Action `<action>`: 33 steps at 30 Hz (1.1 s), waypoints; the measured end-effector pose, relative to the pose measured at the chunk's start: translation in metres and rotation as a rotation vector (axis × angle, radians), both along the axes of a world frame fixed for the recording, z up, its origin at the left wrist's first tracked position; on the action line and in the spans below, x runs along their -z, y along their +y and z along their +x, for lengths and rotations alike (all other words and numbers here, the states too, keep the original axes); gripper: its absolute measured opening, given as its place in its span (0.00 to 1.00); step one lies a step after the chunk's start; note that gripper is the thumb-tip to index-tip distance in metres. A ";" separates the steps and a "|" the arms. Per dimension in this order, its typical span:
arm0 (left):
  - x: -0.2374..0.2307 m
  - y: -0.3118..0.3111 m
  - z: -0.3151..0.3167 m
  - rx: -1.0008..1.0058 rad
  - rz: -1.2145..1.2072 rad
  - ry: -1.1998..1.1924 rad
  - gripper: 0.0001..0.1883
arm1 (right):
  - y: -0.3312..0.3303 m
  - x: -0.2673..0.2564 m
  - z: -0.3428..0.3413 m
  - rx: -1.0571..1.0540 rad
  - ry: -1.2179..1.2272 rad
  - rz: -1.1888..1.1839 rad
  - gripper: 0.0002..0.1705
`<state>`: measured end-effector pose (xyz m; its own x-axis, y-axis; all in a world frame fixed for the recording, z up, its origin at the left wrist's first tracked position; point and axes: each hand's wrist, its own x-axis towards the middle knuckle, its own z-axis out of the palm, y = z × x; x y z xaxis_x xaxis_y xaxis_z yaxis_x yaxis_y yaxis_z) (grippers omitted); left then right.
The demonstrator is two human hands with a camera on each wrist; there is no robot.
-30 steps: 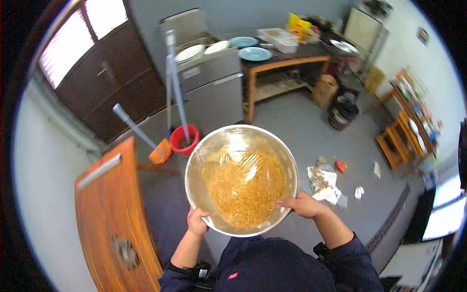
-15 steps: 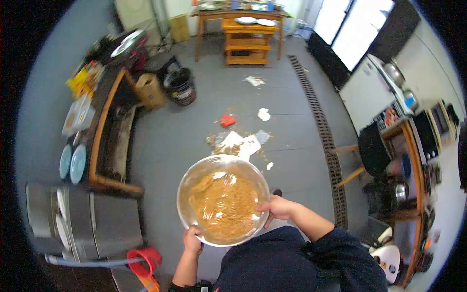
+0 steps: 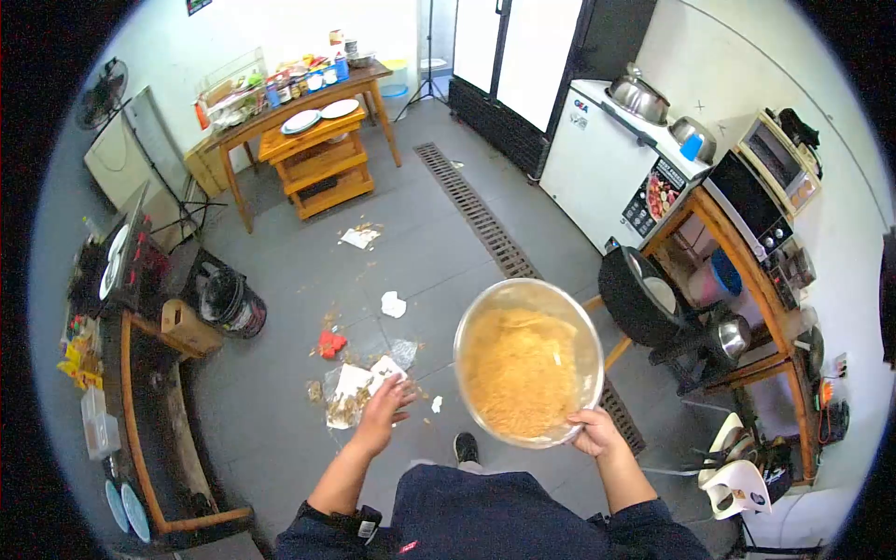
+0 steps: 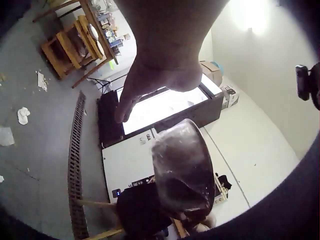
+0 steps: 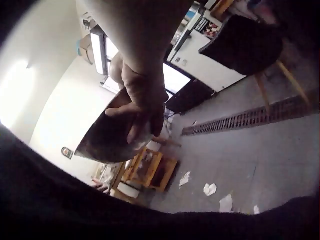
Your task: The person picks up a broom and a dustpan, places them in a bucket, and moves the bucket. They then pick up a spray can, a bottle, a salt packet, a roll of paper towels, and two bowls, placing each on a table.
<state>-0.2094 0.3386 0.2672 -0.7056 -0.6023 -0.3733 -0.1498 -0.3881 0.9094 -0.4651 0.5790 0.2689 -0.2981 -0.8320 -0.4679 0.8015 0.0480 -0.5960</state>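
Note:
My right hand (image 3: 597, 432) grips a round metal bowl (image 3: 588, 359) by its lower right rim, thumb over the edge. Golden-orange crumbs (image 3: 521, 378) fill much of it, and clear film stretches over the top. My left hand (image 3: 381, 415) is off the bowl, to its left, fingers extended and holding nothing. In the left wrist view the bowl's side (image 4: 182, 167) shows below that hand (image 4: 162, 80). The right wrist view shows fingers of my right hand (image 5: 142, 97) spread against the bowl's underside (image 5: 102, 135).
Paper and food scraps (image 3: 350, 397) litter the floor ahead, beside a red scrap (image 3: 330, 343). A black chair (image 3: 639, 299) and a white freezer (image 3: 607, 159) stand at right. A drain grate (image 3: 476, 205) crosses the floor. A black bucket (image 3: 233, 303) stands at left.
The view has turned to the right, from the stove area to the freezer side. My left hand has let go of the bowl's rim; the right hand alone holds the bowl, now farther right.

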 end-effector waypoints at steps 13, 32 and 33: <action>0.054 -0.215 -0.112 -0.246 0.013 -0.206 0.31 | -0.213 0.041 -0.147 0.117 0.044 0.010 0.24; 0.174 -0.535 -0.162 -0.355 -0.089 -0.963 0.27 | -0.704 0.041 -0.410 -0.187 0.144 0.072 0.25; 0.223 -0.550 -0.147 -0.399 -0.022 -0.889 0.27 | -0.742 0.043 -0.421 -0.184 0.132 0.067 0.25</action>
<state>-0.3561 -0.2114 0.0441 0.0853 -0.7489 -0.6572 -0.6459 -0.5437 0.5359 -0.8861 -0.1634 0.2258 -0.2070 -0.8464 -0.4906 0.6910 0.2286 -0.6858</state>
